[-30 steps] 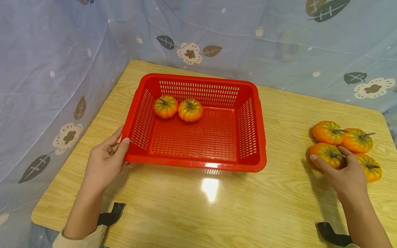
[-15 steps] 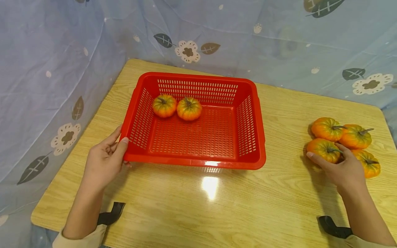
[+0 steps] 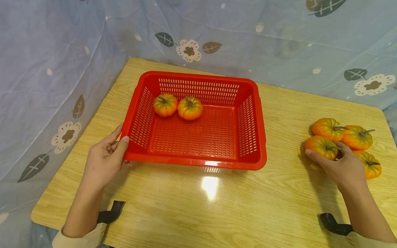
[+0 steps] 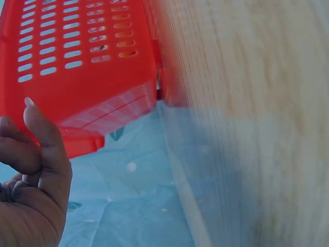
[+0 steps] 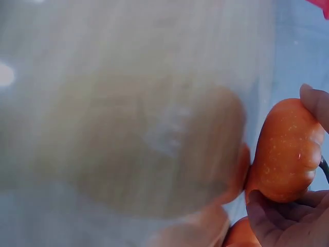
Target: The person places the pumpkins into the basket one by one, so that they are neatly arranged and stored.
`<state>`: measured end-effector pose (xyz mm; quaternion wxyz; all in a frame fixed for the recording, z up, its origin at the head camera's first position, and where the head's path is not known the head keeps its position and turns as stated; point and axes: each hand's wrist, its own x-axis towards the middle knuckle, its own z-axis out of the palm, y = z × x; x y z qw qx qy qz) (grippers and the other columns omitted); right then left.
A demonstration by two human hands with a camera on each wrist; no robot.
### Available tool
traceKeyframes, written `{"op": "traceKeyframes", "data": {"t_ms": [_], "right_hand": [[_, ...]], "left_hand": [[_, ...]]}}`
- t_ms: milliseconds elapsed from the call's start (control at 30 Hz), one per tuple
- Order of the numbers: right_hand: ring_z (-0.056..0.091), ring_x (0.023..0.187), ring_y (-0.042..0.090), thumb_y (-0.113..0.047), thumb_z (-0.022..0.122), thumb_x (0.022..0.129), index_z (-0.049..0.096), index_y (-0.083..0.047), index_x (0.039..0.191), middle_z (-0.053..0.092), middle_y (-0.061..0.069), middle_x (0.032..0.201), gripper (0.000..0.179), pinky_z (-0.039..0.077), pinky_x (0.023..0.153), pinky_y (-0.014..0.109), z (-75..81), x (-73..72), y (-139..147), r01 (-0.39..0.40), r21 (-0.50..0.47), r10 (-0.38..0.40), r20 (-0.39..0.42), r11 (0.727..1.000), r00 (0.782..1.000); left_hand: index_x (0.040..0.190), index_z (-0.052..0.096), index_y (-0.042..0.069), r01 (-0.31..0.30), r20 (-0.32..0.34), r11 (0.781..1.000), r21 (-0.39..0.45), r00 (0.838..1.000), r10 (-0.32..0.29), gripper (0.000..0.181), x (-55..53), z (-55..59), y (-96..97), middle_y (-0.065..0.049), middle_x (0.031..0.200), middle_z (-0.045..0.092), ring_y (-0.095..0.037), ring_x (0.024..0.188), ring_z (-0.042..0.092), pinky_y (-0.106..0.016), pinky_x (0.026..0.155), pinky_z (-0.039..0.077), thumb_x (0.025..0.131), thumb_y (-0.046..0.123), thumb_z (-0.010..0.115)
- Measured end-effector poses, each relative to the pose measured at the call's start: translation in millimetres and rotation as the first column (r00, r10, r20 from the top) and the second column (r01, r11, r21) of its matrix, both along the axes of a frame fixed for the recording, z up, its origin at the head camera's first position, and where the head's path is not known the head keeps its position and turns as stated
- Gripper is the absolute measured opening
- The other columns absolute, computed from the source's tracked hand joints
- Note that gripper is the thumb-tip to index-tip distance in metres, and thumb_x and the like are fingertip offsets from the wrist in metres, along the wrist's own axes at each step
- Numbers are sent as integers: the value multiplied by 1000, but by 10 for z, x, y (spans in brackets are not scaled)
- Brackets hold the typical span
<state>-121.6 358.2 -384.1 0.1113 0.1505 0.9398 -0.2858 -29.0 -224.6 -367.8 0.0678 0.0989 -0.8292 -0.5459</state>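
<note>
Right hand: I'm watching it holding one pumpkin, thumb pressing at eight o'clock, fingers curling round at three, parting only as wide as the fruit.
Held pumpkin: it's sitting in that grip well apart from the red basket, just past three o'clock from it, stem pointing to three; I'm not managing to tell its height over the table.
Loose pumpkins: three are crowding close by, the first pumpkin lying past twelve o'clock from the held one, the second pumpkin near two, the third pumpkin near four, partly hiding behind the hand.
Left hand: it's gripping the basket's corner at eight o'clock, thumb lying over the rim, fingers folding underneath.
Basket load: two are resting inside, the left pumpkin at ten o'clock, the right pumpkin at eleven, sitting side by side.
Tabletop: a bright glare is shining near six o'clock from the basket.
Backdrop: flowered blue cloth is hanging from ten round to two o'clock.
</note>
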Motion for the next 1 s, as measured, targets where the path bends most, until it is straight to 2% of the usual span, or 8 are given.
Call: {"op": "traceKeyframes", "data": {"t_ms": [100,233,367,467,533,600,800,1000], "right_hand": [[29,128,66,-58,66,93,6,2,161,23,47,148,108,36,92,73,47,-40,-30,-25,-23,25,-29,999,999],[39,120,60,-57,65,94,6,1,162,31,45,145,107,44,79,62,160,-94,-126,-31,-21,29,-74,999,997],[46,113,50,-57,65,93,8,-3,163,35,41,145,105,48,68,28,334,-183,-285,-3,-28,-1,-151,1000,989],[49,107,31,-55,69,91,11,-9,164,39,35,145,103,38,60,9,470,-280,-412,-6,-69,-8,-208,998,978],[48,101,20,-55,71,90,15,-12,164,42,30,143,103,39,60,6,553,-356,-503,-29,-83,9,-231,996,973],[47,99,14,-54,73,88,20,-14,164,44,24,141,101,42,61,6,622,-429,-597,-66,-102,39,-247,993,968],[50,103,21,-54,75,88,28,-12,161,50,21,134,97,44,64,9,788,-617,-916,-193,-110,155,-283,975,946],[55,108,25,-51,78,87,38,-9,157,55,18,133,90,45,70,9,912,-718,-1351,-324,-141,263,-334,936,905]], "left_hand": [[154,41,7,2,3,1000,3,1000,-2,51,-1,2,3,-9,86,73,-20,46,56,-25,42,49,107,22,53],[154,41,6,-1,4,1000,6,1000,1,51,-5,3,18,-10,87,74,-20,48,59,-26,43,51,107,22,53],[154,41,6,-1,1,1000,3,1000,1,51,-7,6,21,-9,86,74,-20,49,60,-27,44,52,107,22,53],[154,41,6,-2,-1,1000,-4,1000,2,51,-4,8,11,-6,85,74,-20,49,60,-26,43,51,107,22,53],[154,41,6,-5,-5,1000,-6,1000,5,51,-3,8,11,-5,84,74,-19,49,60,-26,44,52,107,22,54],[154,42,6,-9,-10,1000,-7,1000,9,51,-3,5,8,-4,84,74,-19,49,61,-26,44,52,107,21,54],[153,43,6,-12,-22,1000,1,1000,12,50,-9,-2,11,-5,88,75,-16,50,62,-27,46,54,107,20,55],[153,42,5,-13,-13,1000,-3,1000,13,51,-11,-11,-7,-2,89,75,-16,50,62,-27,46,54,106,20,55]]}}
